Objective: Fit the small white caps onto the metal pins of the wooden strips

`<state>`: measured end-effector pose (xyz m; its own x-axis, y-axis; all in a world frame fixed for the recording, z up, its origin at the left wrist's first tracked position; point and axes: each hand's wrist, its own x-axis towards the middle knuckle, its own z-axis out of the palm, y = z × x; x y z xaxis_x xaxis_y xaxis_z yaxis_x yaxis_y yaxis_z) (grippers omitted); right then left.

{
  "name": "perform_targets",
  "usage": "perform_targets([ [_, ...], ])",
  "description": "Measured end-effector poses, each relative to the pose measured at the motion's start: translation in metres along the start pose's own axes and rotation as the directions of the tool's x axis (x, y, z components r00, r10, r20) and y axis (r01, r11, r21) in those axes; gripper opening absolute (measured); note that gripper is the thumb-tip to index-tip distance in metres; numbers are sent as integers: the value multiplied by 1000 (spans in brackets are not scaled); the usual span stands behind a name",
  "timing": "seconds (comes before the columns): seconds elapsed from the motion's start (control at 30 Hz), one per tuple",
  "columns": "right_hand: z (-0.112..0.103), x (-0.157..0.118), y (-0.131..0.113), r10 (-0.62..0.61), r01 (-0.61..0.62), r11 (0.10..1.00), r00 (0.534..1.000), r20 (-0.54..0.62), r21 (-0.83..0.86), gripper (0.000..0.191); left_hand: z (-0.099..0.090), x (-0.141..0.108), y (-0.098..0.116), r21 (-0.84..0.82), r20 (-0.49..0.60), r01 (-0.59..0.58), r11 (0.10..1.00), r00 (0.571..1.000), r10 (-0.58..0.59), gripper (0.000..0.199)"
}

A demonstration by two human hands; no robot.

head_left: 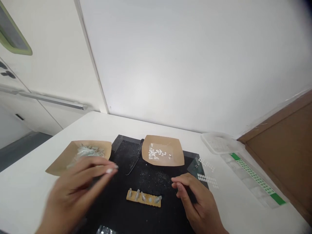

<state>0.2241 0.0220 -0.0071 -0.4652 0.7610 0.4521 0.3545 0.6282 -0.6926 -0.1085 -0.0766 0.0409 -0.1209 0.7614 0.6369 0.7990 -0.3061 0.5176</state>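
Observation:
My left hand (78, 182), slightly blurred, hovers at the inner edge of the left paper tray (56, 164). Its thumb and fingers pinch a small pale piece (115, 166), too small to make out in detail. Several clear, thin plastic pieces (90, 151) lie in that tray, partly behind the hand. My right hand (198, 201) is curled closed over the right side of the black mat (170, 211); whatever its fingertips may hold cannot be seen. Between the hands lies a tan strip (143, 199) with several short translucent tubes (137, 194) standing or leaning in it.
A second paper tray (179, 152) holds several small white pieces (158, 152). A dark curved, knife-like tool (136, 157) lies beside it. Sheets of white oval stickers (207, 178) and a clear, green-labelled box (255, 178) are at right. A brown panel (287, 139) stands beyond.

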Motion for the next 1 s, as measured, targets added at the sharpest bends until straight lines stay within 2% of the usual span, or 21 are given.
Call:
perform_targets([
  [0.07, 3, 0, -1, 25, -26, 998, 999, 21, 63, 23, 38, 24, 24, -182, 120, -152, 972, 977, 175, 13],
  [0.13, 5, -1, -2, 66, -67, 989, 998, 18, 132, 25, 73, 43, 38, -362, 191, -202, 910, 939, 285, 12],
  [0.23, 8, -2, -1, 143, -143, 963, 990, 17, 227, 25, 115, 54, 41, -547, 264, -159, 822, 899, 350, 13],
  [0.33, 9, -1, 1, 226, -229, 929, 973, 43, 292, 26, 138, 49, 35, -614, 308, -32, 789, 910, 277, 7],
  [0.43, 10, -1, 3, 268, -269, 903, 962, 49, 335, 24, 144, 38, 33, -610, 336, 38, 792, 917, 215, 3],
  [0.6, 11, 2, 4, 243, -244, 877, 968, 56, 414, 20, 142, 31, 36, -572, 384, 153, 806, 918, 98, 2],
  [0.77, 11, 5, 4, 338, -364, 755, 929, 151, 546, 20, 143, 27, 35, -516, 419, 189, 836, 907, 53, 13],
  [0.9, 11, 5, 3, 382, -435, 689, 898, 219, 580, 25, 140, 24, 35, -478, 399, 149, 865, 915, 64, 13],
  [1.0, 10, 4, 1, 385, -448, 688, 892, 236, 571, 25, 137, 24, 37, -498, 316, 43, 866, 939, 135, 9],
])
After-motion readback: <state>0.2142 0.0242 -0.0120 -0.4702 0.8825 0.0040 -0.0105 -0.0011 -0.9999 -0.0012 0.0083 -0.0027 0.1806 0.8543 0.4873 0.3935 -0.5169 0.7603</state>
